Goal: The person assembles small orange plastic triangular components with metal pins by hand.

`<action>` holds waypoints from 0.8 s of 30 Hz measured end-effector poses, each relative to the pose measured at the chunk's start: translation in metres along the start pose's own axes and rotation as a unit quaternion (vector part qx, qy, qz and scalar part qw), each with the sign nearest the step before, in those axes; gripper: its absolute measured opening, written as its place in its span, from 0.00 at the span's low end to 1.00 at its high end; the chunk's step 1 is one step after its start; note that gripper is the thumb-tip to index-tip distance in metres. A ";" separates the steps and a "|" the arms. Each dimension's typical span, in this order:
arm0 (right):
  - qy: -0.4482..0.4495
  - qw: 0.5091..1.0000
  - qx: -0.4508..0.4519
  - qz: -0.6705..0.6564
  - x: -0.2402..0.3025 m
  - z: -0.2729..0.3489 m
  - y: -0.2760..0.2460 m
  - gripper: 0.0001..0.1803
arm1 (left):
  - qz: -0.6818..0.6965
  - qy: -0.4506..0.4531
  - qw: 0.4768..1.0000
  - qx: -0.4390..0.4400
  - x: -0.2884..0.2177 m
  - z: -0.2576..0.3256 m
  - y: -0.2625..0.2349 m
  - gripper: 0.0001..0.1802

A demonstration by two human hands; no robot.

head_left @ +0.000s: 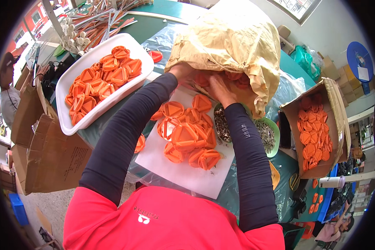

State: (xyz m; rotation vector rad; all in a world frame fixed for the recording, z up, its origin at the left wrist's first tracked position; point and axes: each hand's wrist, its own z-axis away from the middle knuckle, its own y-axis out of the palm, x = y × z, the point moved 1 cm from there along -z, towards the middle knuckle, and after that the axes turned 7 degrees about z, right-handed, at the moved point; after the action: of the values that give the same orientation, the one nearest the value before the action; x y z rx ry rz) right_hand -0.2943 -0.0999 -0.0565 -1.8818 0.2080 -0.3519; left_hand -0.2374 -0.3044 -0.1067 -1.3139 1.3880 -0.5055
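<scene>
A large tan sack point(225, 41) lies at the far middle of the table, its mouth facing me, with round orange plastic parts point(237, 78) showing inside. My left hand point(182, 71) is at the left side of the mouth; the sack's rim covers its fingers. Just to the right, my right hand point(221, 90) reaches into the mouth beside the orange parts. Its fingers are hidden there, so what they hold does not show. Below both hands, a loose heap of the same orange parts point(187, 135) sits on a white sheet point(154, 155).
At left stands a white tub point(66, 121) of orange parts, near an open cardboard box point(54, 154). Right of my right forearm are a green bowl point(275, 141) of small dark pieces and a carton point(341, 121) of orange parts. Another person point(8, 91) is at far left.
</scene>
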 end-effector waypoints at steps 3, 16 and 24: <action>-0.014 1.000 -0.006 -0.007 -0.008 0.000 0.004 0.18 | -0.097 0.132 0.986 0.041 -0.021 0.015 -0.014 0.21; 0.240 0.822 0.132 -0.499 0.007 0.067 -0.093 0.22 | 0.356 -0.166 0.919 -0.049 -0.087 0.090 -0.089 0.18; 0.234 0.795 0.130 -0.544 0.032 0.095 -0.118 0.18 | 0.188 -0.047 0.972 -0.132 -0.076 0.154 -0.125 0.10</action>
State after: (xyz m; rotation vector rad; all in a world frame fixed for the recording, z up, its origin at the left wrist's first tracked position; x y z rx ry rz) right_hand -0.2354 0.0133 0.0305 -1.4212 -0.6209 -1.5513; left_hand -0.0665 -0.2185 -0.0151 -1.2222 1.6174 -0.0014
